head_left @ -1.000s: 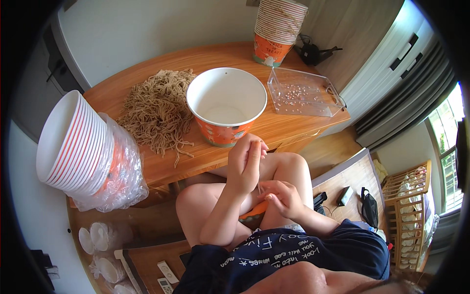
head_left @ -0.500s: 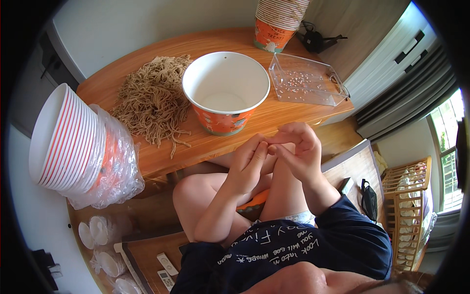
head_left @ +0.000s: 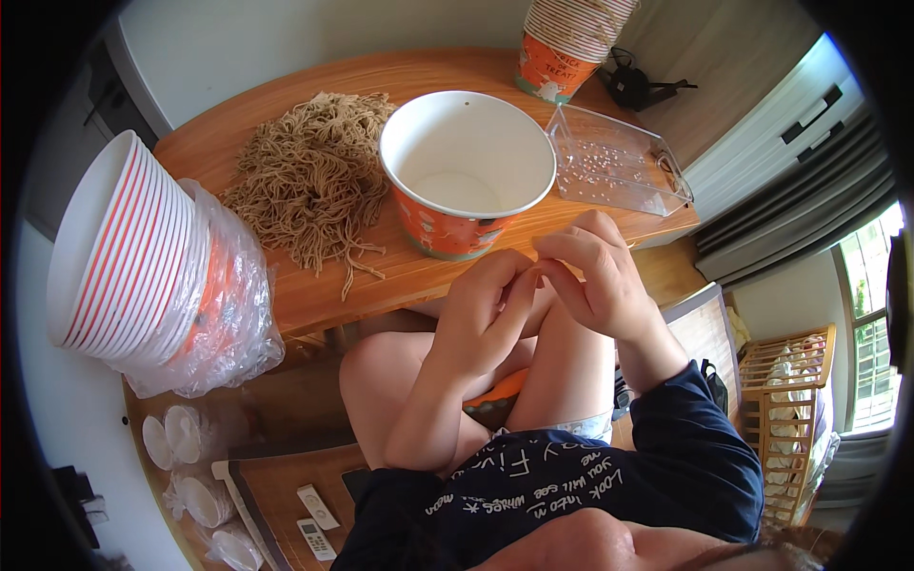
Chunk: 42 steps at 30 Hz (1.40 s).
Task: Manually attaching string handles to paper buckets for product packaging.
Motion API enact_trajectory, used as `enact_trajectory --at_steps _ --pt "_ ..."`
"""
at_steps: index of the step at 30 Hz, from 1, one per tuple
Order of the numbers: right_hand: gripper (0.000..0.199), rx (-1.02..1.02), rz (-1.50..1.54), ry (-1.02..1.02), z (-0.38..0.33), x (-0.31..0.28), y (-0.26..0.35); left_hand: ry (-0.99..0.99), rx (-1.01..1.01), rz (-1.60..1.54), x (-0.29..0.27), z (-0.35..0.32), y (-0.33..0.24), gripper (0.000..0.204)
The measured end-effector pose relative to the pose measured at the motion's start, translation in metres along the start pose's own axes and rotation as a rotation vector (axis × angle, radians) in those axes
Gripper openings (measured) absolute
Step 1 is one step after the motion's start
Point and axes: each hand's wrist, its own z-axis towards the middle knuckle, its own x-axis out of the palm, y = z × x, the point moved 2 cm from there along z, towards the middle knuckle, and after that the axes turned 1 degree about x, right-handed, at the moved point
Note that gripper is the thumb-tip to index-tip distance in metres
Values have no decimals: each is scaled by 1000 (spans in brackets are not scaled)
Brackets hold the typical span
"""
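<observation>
we see our left hand (head_left: 481,309) and right hand (head_left: 595,276) meeting fingertip to fingertip just below the near edge of the wooden surface (head_left: 314,295), above our knees. both are pinched narrow around something very small; it is too tiny to tell what it is, though it may be one thin strand. just beyond the hands stands a single paper bucket (head_left: 466,171), white inside and orange outside, upright and empty as far as we can see. beside it on our left lies a loose heap of tan cords (head_left: 314,181), looking hardly touched. on our right sits a clear plastic tray (head_left: 614,162) with small specks scattered in it. farther back stands an upturned stack of paper buckets (head_left: 566,38), and at far left a second nested stack (head_left: 124,252) lies on its side, half in a plastic bag (head_left: 233,314). we judge the work is at an early stage: one bucket is out, nothing fitted to it yet, and both stacks and the heap remain.
</observation>
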Motion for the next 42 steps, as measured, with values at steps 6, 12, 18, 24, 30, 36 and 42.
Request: enact_trajectory --at_steps 6,12,18,24,30,36,42 --pt "53 -124 73 31 23 9 2 -85 68 26 -10 -3 -4 10" --pt "47 -170 88 70 35 12 -4 -173 134 95 -17 -2 -12 5" --pt "47 -192 -17 148 53 8 1 -305 123 156 -29 -4 -12 5" --pt "40 -67 51 164 55 0 -7 -388 23 236 -32 -2 -2 11" --pt "42 -28 90 94 53 8 -14 -416 20 265 -28 3 -6 9" --pt "38 35 137 123 64 8 -19 -452 58 278 -25 6 3 8" --pt "33 184 380 339 87 4 -46 -421 32 308 -25 6 6 8"
